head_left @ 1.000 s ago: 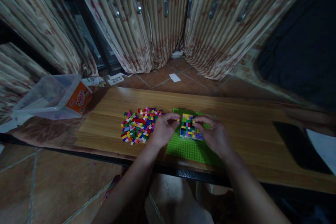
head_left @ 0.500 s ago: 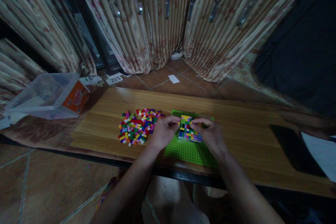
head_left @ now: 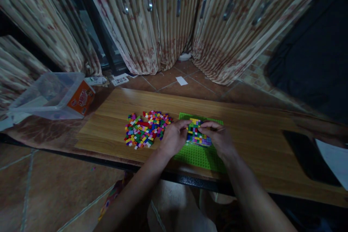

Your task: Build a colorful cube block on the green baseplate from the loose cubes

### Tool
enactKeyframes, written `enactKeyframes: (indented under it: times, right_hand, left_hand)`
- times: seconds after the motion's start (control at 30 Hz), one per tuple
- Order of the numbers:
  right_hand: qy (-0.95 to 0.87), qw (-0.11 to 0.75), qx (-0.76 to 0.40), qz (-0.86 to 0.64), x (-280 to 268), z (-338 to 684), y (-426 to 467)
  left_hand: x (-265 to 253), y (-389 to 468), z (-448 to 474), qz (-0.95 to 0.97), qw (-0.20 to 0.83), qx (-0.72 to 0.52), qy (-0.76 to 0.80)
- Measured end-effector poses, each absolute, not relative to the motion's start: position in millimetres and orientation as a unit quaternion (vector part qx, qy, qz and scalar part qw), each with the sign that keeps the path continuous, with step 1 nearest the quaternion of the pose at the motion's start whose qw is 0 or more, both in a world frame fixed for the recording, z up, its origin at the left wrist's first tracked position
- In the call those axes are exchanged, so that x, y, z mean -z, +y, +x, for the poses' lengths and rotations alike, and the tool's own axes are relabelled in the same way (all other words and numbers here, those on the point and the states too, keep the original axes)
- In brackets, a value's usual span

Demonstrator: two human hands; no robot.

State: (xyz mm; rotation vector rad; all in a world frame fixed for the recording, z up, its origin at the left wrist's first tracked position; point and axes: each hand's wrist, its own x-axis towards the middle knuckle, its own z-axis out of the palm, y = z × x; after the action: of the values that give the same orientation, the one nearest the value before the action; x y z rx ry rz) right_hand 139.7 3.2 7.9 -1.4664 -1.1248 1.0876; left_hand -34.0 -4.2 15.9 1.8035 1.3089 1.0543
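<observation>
A build of small multicoloured toy bricks, with yellow ones along its far edge, sits on a green studded baseplate. My left hand is closed at the build's left side, thumb and fingertips against its edge. From the right, my right hand reaches over the build, its thumb and forefinger pinched together above the upper middle. Whatever is between those fingertips is too small to make out. Left of my left hand, a pile of loose toy bricks spreads over the wooden tabletop.
A clear plastic bin with an orange label stands at the far left. At the right end lie a black flat object and white paper. Striped curtains hang beyond the table, and a white card lies on the floor.
The whole view has shifted slightly. Both hands stay at the build, with only small finger movements; the left fingertips sit a little differently at its edge.
</observation>
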Motion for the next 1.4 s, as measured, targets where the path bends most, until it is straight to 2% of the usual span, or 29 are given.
enactKeyframes:
  times: [0.4, 0.7, 0.9, 1.2, 1.4]
  right_hand:
    - [-0.454, 0.485, -0.442, -0.603, -6, 138, 2]
    - [-0.427, 0.489, -0.477, -0.593, -18, 142, 2]
    - [-0.448, 0.485, -0.455, -0.598, -18, 142, 4]
    - [-0.449, 0.483, -0.459, -0.596, -18, 142, 3]
    - [-0.457, 0.479, -0.446, -0.602, -16, 143, 4]
  left_hand:
    - [-18, -5, -35, 0.688, 0.335, -0.404, 0.501]
    - [-12, 2, -40, 0.643, 0.368, -0.455, 0.494]
    - [-11, 1, -40, 0.652, 0.372, -0.451, 0.483]
    - [-22, 0, -37, 0.71, 0.305, -0.402, 0.492]
    - [-21, 1, -35, 0.702, 0.31, -0.411, 0.492]
